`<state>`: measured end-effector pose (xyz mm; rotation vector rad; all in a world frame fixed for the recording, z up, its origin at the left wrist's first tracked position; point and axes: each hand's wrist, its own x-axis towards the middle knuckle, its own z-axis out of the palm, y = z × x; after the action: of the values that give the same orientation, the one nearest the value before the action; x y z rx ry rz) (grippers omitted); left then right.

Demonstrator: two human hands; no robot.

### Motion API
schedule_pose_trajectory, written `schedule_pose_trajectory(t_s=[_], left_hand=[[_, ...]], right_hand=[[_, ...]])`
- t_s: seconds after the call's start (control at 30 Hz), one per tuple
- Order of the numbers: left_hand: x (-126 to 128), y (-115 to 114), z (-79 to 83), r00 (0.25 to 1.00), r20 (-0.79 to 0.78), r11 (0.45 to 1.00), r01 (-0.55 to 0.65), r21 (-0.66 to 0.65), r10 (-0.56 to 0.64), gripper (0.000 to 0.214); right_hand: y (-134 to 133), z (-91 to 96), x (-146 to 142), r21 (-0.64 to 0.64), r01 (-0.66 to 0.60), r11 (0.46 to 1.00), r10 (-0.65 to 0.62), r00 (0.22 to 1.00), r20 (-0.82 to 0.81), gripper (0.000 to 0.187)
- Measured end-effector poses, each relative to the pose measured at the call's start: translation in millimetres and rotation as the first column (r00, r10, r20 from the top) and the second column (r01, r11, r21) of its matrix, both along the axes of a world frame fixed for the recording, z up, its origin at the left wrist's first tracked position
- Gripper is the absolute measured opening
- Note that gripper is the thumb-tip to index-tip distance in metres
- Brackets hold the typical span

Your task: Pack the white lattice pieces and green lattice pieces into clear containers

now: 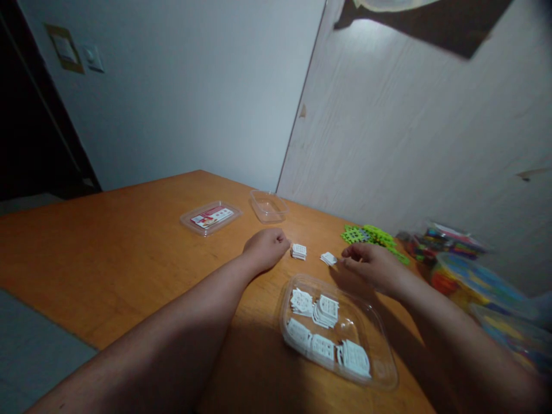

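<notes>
My left hand rests on the table with its fingers curled closed, just left of a small stack of white printed cards. Whether anything is inside those fingers is hidden. To the right, my right hand hovers with thumb and fingers apart, close to a thinner white stack. Nothing shows between its fingers. Nearer to me lies a clear plastic tray, which looks like a lid or shallow box. Several more stacks of white cards sit inside it in two rough rows.
A clear lid with a red and white label lies farther back, beside a clear plastic container. Green interlocking pieces are heaped near the wall. Tubs of colourful items line the right edge. A wall bounds the table behind.
</notes>
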<state>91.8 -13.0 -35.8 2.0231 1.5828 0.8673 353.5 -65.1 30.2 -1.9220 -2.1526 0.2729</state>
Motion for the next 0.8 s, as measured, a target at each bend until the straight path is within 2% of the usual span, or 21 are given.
schedule_pose_trajectory(t_s=[0.1,0.2,0.33,0.8], left_hand=[[-0.5,0.1,-0.2,1.0,-0.002,1.0,0.001,-0.01,-0.001,0.024],[-0.9,0.3,-0.5,1.0,-0.006,1.0,0.008,-0.012,-0.008,0.025],[-0.8,0.9,-1.1,1.0,0.003,1.0,0.012,-0.019,-0.012,0.025],[-0.7,-0.1,0.0,1.0,-0.001,1.0,0.006,-0.013,-0.006,0.025]], right_hand=[[13.7,-11.3,-3.6,-0.02,0.048,0.999,-0.048,0.999,0.0,0.02],[20.5,-16.3,-8.2,-0.054,0.082,0.995,-0.08,0.996,0.039,0.028],[24.9,-17.1,-10.8,-0.08,0.097,0.992,-0.092,0.994,0.064,0.032],[19.4,-15.1,-13.2,-0.034,0.108,0.994,-0.107,0.994,0.035,0.021]])
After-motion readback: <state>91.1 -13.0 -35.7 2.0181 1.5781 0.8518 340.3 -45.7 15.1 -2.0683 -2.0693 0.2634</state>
